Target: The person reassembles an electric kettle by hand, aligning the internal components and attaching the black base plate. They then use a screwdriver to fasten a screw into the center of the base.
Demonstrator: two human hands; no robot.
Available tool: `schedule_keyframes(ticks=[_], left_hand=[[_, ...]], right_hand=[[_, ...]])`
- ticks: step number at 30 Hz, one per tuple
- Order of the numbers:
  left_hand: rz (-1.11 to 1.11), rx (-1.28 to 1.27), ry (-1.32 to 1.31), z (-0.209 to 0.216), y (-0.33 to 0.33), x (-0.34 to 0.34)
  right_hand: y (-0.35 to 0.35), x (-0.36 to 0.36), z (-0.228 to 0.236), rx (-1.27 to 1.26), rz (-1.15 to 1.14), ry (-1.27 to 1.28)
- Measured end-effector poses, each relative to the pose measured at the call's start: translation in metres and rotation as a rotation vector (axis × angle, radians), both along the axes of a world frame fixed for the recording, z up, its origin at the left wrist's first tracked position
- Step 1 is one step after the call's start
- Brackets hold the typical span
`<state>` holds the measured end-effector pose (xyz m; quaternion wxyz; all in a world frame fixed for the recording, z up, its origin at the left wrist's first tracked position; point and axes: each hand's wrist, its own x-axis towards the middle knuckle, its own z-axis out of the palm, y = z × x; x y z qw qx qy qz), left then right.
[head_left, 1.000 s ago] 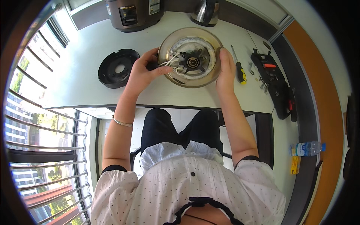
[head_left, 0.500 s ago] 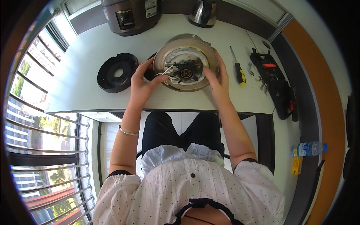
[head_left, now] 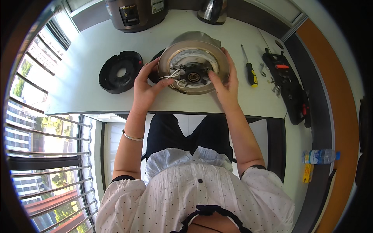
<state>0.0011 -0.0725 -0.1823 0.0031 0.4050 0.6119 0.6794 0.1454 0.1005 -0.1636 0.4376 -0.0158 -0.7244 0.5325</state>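
Observation:
A metal electric kettle body (head_left: 221, 64) lies tipped over the table, its underside facing me. In the middle of that underside sits a round black connector (head_left: 193, 77), with loose white wires (head_left: 176, 77) on its left. My left hand (head_left: 147, 83) grips the kettle's left rim, thumb near the wires. On the opposite side my right hand (head_left: 226, 83) holds the rim, its thumb on the underside by the connector. A round black plastic base part (head_left: 112, 83) rests on the table to the left. Another dark part (head_left: 154, 75) shows partly behind my left fingers.
Right of the kettle lies a yellow-and-black screwdriver (head_left: 250, 72), then small metal bits (head_left: 274, 83) and an open black tool case (head_left: 287, 81). A brown cooker (head_left: 134, 21) and a steel kettle (head_left: 212, 11) stand at the back. A water bottle (head_left: 322, 157) lies far right.
The kettle has tilted slightly, so more of its metal side shows. My right thumb has moved down and left toward the connector. Both hands keep their hold.

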Motion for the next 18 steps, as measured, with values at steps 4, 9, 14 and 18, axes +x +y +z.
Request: schedule_keyframes(ticks=[4,9,14,18], left_hand=[[-0.009,-0.017,-0.011,0.0036,-0.0019,0.0028],[-0.039,-0.023,-0.017,0.0027,-0.0017,0.0006],[-0.04,-0.054,-0.006,0.0013,-0.0043,0.0],[-0.066,-0.067,0.007,0.006,-0.0052,0.0022]], right_hand=[[-0.0014,-0.0005,-0.001,0.001,-0.008,0.01],[-0.0001,0.0007,-0.0043,0.003,-0.013,0.0],[-0.0006,-0.0001,-0.0061,-0.025,-0.016,-0.005],[0.0021,0.0022,-0.0076,-0.067,-0.023,-0.032]])
